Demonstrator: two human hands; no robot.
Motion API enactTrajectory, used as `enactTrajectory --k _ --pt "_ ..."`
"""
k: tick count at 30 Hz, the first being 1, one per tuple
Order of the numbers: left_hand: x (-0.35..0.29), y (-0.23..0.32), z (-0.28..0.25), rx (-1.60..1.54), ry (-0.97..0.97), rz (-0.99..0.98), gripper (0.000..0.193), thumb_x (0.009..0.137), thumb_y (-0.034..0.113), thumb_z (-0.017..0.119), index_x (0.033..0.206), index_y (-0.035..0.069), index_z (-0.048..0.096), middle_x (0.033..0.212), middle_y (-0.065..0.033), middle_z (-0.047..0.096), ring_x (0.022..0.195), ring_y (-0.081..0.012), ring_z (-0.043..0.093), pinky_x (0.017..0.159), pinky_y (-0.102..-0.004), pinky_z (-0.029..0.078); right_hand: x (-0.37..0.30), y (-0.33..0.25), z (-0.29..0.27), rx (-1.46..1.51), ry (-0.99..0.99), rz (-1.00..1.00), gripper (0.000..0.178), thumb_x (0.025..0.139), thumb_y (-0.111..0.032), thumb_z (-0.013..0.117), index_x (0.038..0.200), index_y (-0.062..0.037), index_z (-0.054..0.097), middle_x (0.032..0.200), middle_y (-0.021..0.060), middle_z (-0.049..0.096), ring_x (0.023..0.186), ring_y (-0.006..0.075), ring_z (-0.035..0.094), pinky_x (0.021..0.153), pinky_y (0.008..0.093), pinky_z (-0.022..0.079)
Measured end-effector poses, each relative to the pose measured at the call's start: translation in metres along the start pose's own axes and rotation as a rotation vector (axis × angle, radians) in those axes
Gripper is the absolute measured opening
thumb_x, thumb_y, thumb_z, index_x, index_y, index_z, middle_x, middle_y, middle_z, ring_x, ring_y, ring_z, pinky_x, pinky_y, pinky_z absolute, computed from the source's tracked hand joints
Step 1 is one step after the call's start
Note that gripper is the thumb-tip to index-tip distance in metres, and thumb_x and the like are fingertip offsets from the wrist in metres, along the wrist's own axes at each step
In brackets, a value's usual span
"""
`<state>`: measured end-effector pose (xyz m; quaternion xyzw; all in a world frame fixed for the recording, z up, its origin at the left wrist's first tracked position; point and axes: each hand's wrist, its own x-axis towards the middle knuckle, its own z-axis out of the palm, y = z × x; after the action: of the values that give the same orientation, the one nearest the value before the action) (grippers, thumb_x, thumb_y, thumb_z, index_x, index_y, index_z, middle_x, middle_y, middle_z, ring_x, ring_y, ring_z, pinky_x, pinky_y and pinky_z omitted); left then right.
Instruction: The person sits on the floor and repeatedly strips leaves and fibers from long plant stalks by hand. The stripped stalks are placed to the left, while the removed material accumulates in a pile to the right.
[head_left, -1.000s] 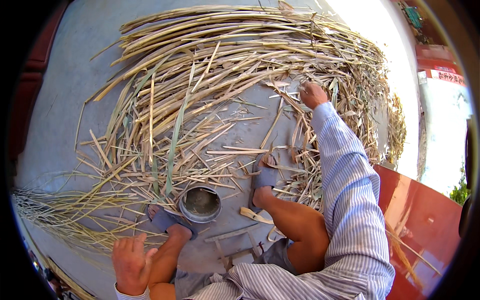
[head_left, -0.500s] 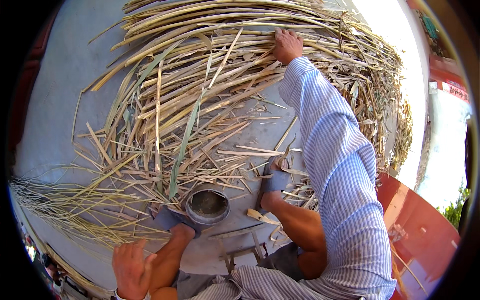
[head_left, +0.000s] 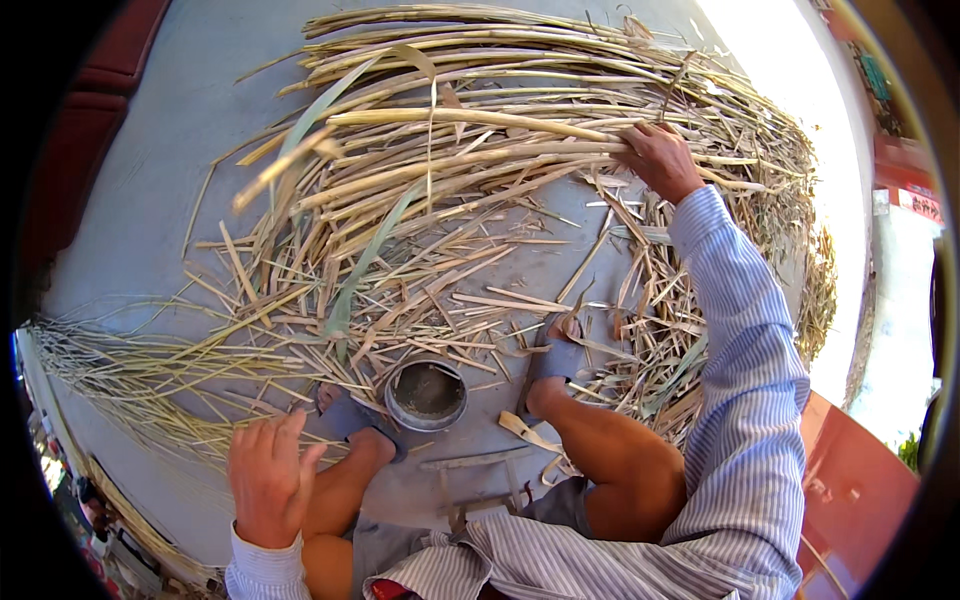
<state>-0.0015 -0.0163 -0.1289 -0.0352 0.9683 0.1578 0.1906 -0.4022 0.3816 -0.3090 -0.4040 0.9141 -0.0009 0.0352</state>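
A big heap of long dry, straw-coloured stalks (head_left: pixel 470 62) lies across the floor in front of me. At its near right side my right hand (head_left: pixel 660 160) is closed round a dry stalk (head_left: pixel 480 117). That stalk stretches left over the heap, and blurred stalk ends rise at the left. Whether the fingers hold more than one stalk I cannot make out. My left hand (head_left: pixel 268 472) is raised above my left knee, holding nothing, its thumb apart from loosely bent fingers. Long dry leaves (head_left: pixel 368 258) hang among the stalks.
Between my feet stands a round bucket (head_left: pixel 426 392) with a greyish content. Short split pieces (head_left: pixel 400 300) litter the floor around it. Thin yellowish twigs (head_left: pixel 130 385) lie at the left; leaf scraps (head_left: pixel 665 350) are heaped beside my right foot. A red panel (head_left: pixel 850 480) stands at the right.
My right hand has come nearer and to the right, drawing a stalk up from the heap. The stalk ends at the left have lifted. My left hand stays in about the same place.
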Motion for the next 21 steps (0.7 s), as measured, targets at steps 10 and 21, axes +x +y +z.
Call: enactTrajectory --k 10,21 --pt "0.015 0.011 -0.020 0.073 0.662 0.100 0.052 0.076 0.020 0.076 0.121 0.002 0.056 0.114 -0.0130 0.063 0.101 -0.0304 0.059 0.086 -0.0399 0.045 -0.102 -0.044 -0.125 0.178 -0.251 -0.123 0.028 0.088 -0.022 0.063 0.110 -0.0044 0.064 0.085 0.0146 0.066 0.081 0.0335 0.063 0.080 0.0430 0.048" --pt "0.046 0.022 -0.028 -1.340 0.182 0.113 0.069 0.082 0.036 0.077 0.130 -0.004 0.050 0.119 -0.0129 0.064 0.093 -0.0141 0.063 0.073 -0.0217 0.047 -0.172 -0.039 -0.198 0.197 -0.196 -0.051 0.020 0.086 -0.023 0.061 0.099 -0.0089 0.067 0.083 0.0151 0.067 0.078 0.0340 0.066 0.069 0.0470 0.051"
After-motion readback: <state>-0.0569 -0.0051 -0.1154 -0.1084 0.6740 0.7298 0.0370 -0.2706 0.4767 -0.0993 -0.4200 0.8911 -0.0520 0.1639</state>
